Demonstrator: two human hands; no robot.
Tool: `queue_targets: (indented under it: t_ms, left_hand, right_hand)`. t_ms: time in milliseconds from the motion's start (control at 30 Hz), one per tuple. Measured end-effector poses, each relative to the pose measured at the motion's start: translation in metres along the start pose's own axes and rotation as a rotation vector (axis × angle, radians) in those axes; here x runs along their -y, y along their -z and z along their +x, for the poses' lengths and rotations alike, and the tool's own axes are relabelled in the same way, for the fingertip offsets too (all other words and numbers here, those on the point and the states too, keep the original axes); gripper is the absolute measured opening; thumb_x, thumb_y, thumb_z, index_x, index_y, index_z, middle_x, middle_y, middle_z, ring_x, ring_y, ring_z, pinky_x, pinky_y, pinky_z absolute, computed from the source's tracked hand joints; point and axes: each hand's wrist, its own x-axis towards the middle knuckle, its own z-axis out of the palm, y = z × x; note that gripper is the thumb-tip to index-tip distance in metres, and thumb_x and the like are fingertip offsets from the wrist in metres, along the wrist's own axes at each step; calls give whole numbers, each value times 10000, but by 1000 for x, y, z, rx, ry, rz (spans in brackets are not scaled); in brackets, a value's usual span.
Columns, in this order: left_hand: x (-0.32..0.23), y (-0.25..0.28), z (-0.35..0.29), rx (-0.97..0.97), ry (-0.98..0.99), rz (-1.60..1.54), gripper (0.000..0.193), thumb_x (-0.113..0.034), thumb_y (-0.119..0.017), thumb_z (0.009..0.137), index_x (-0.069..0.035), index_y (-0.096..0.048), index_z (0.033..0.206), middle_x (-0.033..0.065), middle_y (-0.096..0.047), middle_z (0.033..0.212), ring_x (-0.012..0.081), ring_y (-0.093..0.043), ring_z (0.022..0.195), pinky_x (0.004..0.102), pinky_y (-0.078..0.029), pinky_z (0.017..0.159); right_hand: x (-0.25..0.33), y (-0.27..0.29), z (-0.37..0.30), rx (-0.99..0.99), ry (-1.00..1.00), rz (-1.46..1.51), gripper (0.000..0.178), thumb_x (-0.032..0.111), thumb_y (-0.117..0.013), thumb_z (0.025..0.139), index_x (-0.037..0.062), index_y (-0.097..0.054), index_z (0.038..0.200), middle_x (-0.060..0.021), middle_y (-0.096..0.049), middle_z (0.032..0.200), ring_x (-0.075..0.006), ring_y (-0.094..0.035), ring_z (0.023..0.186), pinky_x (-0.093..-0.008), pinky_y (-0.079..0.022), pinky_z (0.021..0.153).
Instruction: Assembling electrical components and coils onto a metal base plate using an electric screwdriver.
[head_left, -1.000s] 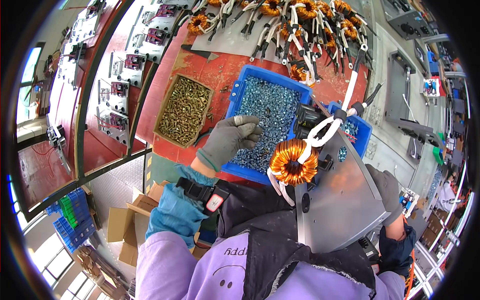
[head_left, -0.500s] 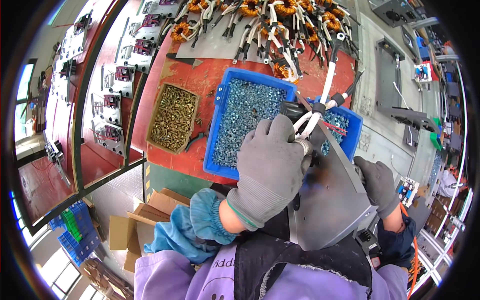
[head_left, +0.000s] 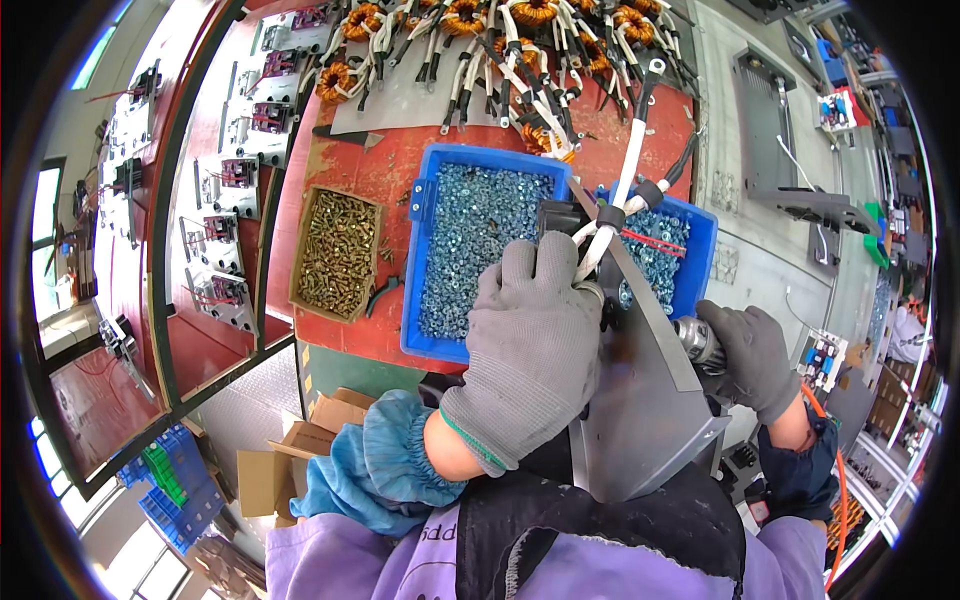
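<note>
A grey sheet-metal housing stands tilted in front of my body, with a black part and white cables at its upper end. My left hand, in a grey glove, closes over the cables there; its fingertips are partly hidden. On the housing's right side, my gloved right hand is wrapped round an air tool. Only the tool's silver head shows, close to the metal edge. Behind the housing sits a blue bin of nuts, and a second blue bin is partly covered by the cables.
A cardboard box of brass-coloured screws lies left of the bins, with dark pliers beside it. Copper-wound coils with cables are piled at the back. A rack of assemblies stands left. An orange hose hangs right.
My right hand has lifted slightly, and the tool's silver head now shows beside the housing. The housing has tilted a little. My left hand stays over the cables. The whole view has shifted slightly.
</note>
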Motion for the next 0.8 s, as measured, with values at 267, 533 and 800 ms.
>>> queue_targets:
  t_ms: [267, 533, 800]
  left_hand:
    - [10, 8, 5, 78, -166, 42, 281, -164, -712, 653, -55, -663, 908, 118, -457, 997, 304, -480, 950, 424, -421, 794]
    - [10, -1, 9, 60, -144, 36, 332, -229, -761, 645, -35, -689, 904, 103, -449, 1010, 302, -475, 967, 424, -424, 828]
    - [9, 0, 7, 50, -157, 36, 314, -207, -754, 663, -31, -692, 915, 113, -449, 1013, 303, -473, 985, 421, -421, 847]
  right_hand:
    - [-2, 1, -1, 25, -3, 9, 919, 336, -865, 523, 43, -455, 1293, -79, -620, 866, -275, -606, 748, -384, -424, 649]
    - [-4, -2, -3, -9, 23, 8, 928, 323, -869, 523, 38, -455, 1303, -84, -631, 879, -275, -613, 757, -383, -428, 656]
    - [-3, 1, -1, 0, 3, 5, 920, 320, -871, 516, 58, -463, 1297, -73, -621, 856, -270, -607, 743, -383, -423, 653]
